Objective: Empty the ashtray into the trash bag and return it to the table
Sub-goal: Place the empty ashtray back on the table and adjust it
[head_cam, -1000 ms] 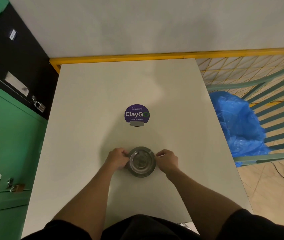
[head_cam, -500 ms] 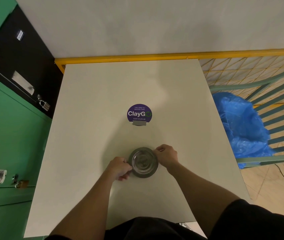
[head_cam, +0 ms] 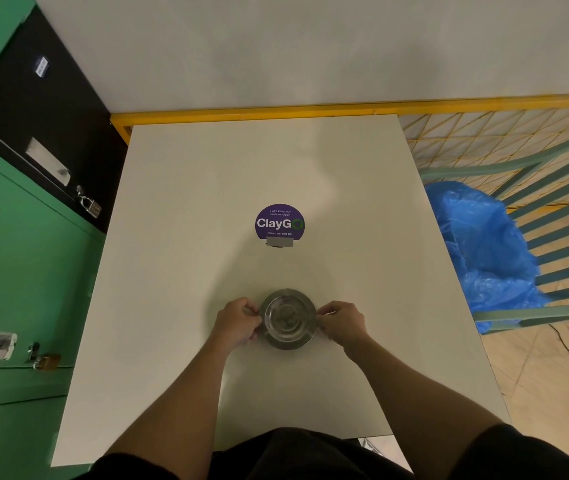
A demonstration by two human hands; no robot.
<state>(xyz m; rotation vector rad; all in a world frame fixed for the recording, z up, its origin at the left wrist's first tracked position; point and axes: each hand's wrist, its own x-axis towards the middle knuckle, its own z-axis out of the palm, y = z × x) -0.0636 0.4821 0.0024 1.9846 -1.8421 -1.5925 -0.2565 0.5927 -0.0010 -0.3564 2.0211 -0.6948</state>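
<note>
a round metal ashtray (head_cam: 288, 318) sat on the white desk (head_cam: 179, 271), a little below the middle of the frame. the left hand (head_cam: 238, 322) was at its left rim and the right hand (head_cam: 342, 322) at its right rim, one on each side. on both hands the fingers (head_cam: 253, 311) were curled in and pinched the edge of the ashtray, thumbs toward the lower side of the rim. whether the ashtray was lifted off the desk or resting on it could not be told. its bowl looked shiny, and what lay inside was too small to make out.

above the ashtray, near the centre of the frame, a round purple sticker (head_cam: 279, 223) lay flat on the desk, well apart from the hands. at the right of the frame a blue trash bag (head_cam: 484, 251) hung beside the desk's right edge, inside a green slatted frame (head_cam: 560, 230). green lockers (head_cam: 16, 271) with padlocks filled the left side of the frame.
</note>
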